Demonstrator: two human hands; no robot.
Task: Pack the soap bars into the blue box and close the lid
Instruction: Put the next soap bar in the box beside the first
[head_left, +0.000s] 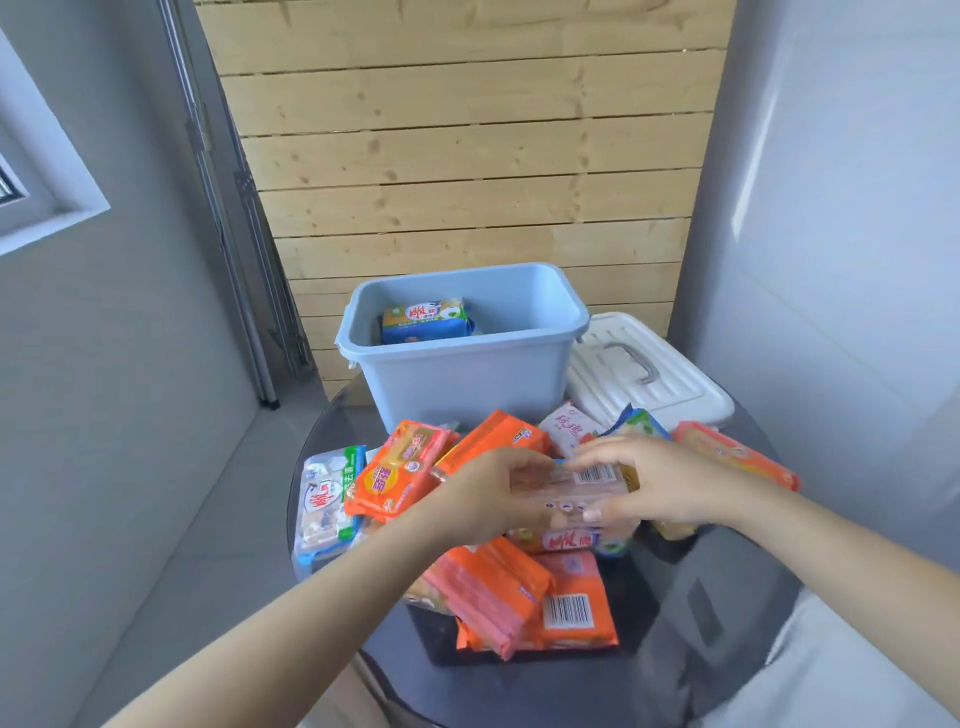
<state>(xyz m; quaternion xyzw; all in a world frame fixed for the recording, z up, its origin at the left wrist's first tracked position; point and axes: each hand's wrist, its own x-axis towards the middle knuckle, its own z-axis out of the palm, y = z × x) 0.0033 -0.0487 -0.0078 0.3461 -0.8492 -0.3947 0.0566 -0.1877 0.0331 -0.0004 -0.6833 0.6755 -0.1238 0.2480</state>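
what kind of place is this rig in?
Probably a small room at home, not a workshop: a wooden slat wall, a window frame at left, and a small round dark table holding the blue box.

Both forearms are bare to the frame's edge, no sleeves showing; the left hand (488, 499) and right hand (654, 483) are ungloved, without rings.

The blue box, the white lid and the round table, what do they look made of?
Blue box: likely moulded plastic, matte, with a smooth rolled rim. White lid: ribbed plastic, slightly glossy, with a grey handle. Table: dark and glossy, mirroring its surroundings, so probably glass or polished lacquer.
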